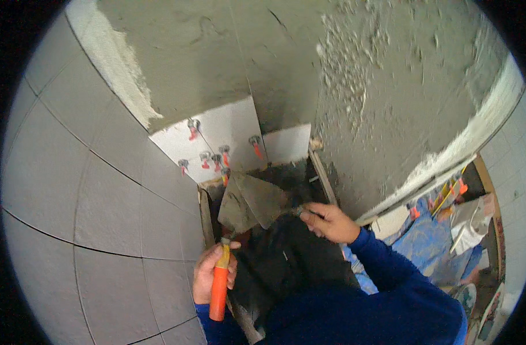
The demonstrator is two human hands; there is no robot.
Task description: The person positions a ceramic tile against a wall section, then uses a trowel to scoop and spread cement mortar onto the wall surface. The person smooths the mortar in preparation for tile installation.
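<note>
My left hand is wrapped round the orange and yellow handle of a pointing trowel. Its grey, mortar-smeared blade points away from me. In my right hand is a second trowel, gripped by a dark handle that my fingers mostly hide. Its blade reaches left and lies against or over the first blade; whether they touch I cannot tell. Just beyond the blades, white tiles stand at the foot of the wall. Several levelling clips with red tails stick out of their joints.
Wet grey mortar coats the wall ahead, rougher on the right side. Large grey tiles cover the left wall. A dark recess lies below my hands. At right are blue sheeting and a white bag.
</note>
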